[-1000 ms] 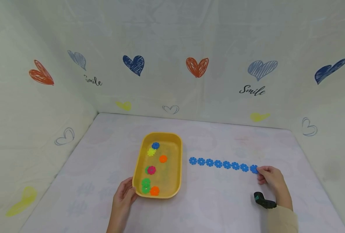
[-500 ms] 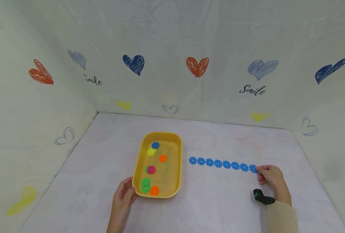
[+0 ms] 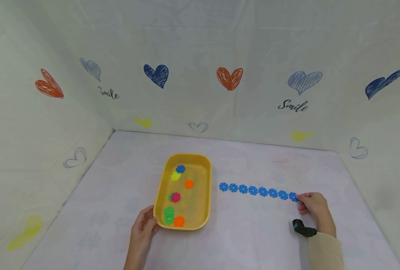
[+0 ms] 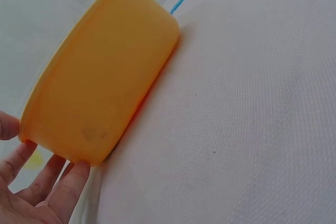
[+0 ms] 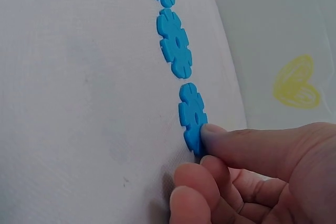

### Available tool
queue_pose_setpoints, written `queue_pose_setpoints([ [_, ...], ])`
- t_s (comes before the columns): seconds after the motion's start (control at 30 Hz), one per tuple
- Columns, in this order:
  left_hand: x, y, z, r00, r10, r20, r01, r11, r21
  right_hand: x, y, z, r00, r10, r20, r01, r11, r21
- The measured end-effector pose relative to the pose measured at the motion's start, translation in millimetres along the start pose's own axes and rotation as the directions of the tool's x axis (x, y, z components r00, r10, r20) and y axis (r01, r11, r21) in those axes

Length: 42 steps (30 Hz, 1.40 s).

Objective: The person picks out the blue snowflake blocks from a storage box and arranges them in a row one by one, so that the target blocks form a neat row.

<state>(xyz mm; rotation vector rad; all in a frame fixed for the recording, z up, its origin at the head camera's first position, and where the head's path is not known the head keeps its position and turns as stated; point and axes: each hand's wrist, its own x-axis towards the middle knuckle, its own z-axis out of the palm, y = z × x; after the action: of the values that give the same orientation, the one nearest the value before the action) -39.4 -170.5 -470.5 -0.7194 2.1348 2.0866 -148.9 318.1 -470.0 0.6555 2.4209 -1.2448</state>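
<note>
At the right end of a row of blue snowflake discs (image 3: pixel 253 190), my right hand (image 3: pixel 315 207) pinches the last blue snowflake disc (image 5: pixel 192 114) by its edge between thumb and fingers. A small gap separates this disc from its neighbour (image 5: pixel 175 43) in the right wrist view. My left hand (image 3: pixel 143 223) grips the near left corner of a yellow tray (image 3: pixel 208 210), with the thumb at the rim and the fingers against the outer wall (image 4: pixel 100 77). Inside the tray lie several loose snowflake discs, among them a blue one (image 3: pixel 180 169) and an orange one (image 3: pixel 188 184).
Pale cloth (image 3: pixel 247 240) covers the tabletop. White sheet walls (image 3: pixel 200 45) printed with hearts rise at the back and both sides. A black wrist device (image 3: pixel 304 228) sits at the right sleeve (image 3: pixel 325 251). The row runs from near the tray's right side.
My right hand has shifted slightly left with the last blue snowflake disc, bringing it closer to the row. The left hand and the tray have stayed in place.
</note>
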Motion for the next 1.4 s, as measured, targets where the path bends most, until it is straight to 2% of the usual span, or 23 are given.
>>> queue_pose_setpoints([
  [0.63,-2.0,1.2,-2.4,1.000,0.011,-0.006,-0.011,1.000,0.003,1,-3,8,0.999,0.005,-0.037,-0.008,0.998,-0.067],
  [1.0,-2.1,1.0,-1.8,1.000,0.016,-0.001,-0.016,1.000,-0.001,-4,-1,3,0.998,-0.060,0.005,0.060,0.997,-0.050],
  [1.3,-1.1,0.8,0.0,1.000,0.011,0.001,-0.011,1.000,-0.008,-17,-1,1,0.996,-0.091,-0.023,0.089,0.995,-0.045],
  [1.4,-0.7,0.3,-0.2,1.000,0.012,0.000,-0.012,1.000,-0.005,-11,5,-1,0.993,-0.113,-0.037,0.110,0.992,-0.056],
])
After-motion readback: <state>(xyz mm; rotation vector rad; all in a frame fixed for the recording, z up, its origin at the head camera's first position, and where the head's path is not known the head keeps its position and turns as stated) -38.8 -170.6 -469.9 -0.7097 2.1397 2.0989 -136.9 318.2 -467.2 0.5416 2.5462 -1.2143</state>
